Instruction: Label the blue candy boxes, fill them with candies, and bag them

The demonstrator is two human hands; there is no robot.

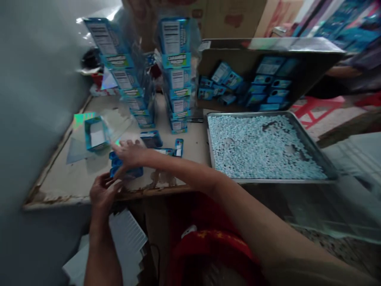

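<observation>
My right hand reaches across the table's left part, its thumb and fingers around a few small blue boxes that stick out on its left side. Just below, at the front edge, my left hand has curved fingers apart from its thumb, close to the same boxes; I see nothing in it. Behind the hands stands an open blue display box with a white inside. More small blue packs lie to the right of my right hand. Motion blur hides fine detail at the fingertips.
Two tall stacks of blue display boxes in clear plastic stand behind. At right lies a metal tray of pale blue pellets, before an open carton holding blue boxes. Below are a red tub and white trays. Someone's arm shows far right.
</observation>
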